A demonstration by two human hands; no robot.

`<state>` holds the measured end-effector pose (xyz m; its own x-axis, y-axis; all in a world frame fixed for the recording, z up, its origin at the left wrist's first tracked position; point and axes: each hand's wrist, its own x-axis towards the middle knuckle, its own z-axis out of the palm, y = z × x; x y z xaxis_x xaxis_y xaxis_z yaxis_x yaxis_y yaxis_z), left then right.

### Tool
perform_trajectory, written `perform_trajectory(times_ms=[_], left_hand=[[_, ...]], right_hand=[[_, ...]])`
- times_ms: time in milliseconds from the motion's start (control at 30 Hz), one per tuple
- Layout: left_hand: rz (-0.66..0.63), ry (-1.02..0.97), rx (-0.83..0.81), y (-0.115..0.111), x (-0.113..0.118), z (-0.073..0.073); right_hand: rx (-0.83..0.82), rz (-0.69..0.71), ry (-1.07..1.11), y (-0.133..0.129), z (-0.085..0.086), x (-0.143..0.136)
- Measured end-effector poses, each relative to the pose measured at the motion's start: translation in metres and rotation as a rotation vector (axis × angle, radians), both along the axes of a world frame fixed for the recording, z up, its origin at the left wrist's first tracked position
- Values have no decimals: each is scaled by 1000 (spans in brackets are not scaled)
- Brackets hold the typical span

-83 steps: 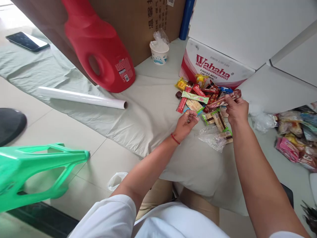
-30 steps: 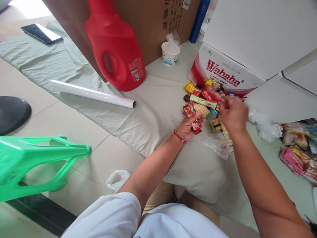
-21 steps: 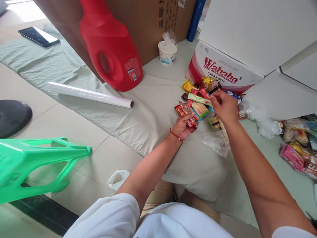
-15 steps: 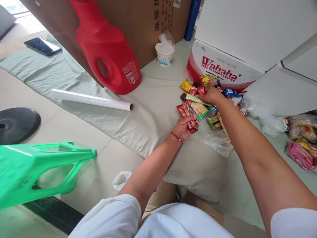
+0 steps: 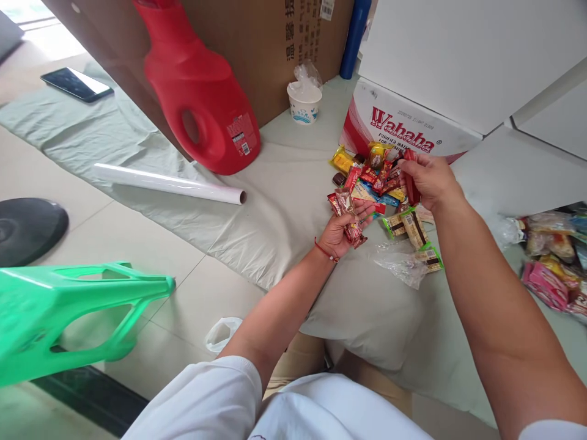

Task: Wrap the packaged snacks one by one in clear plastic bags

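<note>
Cradling few red-wrapped bars (image 5: 345,201) mid-frame: left hand (image 5: 337,235), thumb clamped, fingers loosely spread. Right hand (image 5: 438,183), right of centre, pinching red packet (image 5: 413,190). Most snacks lie in mixed pile (image 5: 380,181) near carton (image 5: 389,107).

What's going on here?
A person is handling a pile of wrapped snacks in front of the Wahaha box. The left hand holds some reddish bars; the right hand grips a red packet at the pile's side. Nearer the person, green-ended packets lie next to crumpled clear plastic.
</note>
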<state>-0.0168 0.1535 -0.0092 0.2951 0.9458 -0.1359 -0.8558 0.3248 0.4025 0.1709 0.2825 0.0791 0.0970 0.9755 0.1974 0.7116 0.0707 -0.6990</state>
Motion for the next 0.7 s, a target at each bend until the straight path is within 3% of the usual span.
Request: perform_trajectory(times_ms=[133, 233, 333, 467, 567, 700], left_hand=[[27, 14, -30, -1, -2, -1], [41, -31, -113, -1, -4, -3], [17, -102, -151, 1, -7, -4], [69, -165, -129, 2, -7, -2], [68, -192, -124, 1, -6, -1], [-100, -119, -183, 1, -5, -3]], right_hand=[[-62, -131, -356, 5, -7, -27], [-229, -114, -552, 18, -17, -48], [-364, -88, -589, 21, -18, -55], [-220, -124, -533, -3, -1, -45], [-192, 93, -341, -44, 10, -43], [-368, 491, -160, -97, 8, -50]])
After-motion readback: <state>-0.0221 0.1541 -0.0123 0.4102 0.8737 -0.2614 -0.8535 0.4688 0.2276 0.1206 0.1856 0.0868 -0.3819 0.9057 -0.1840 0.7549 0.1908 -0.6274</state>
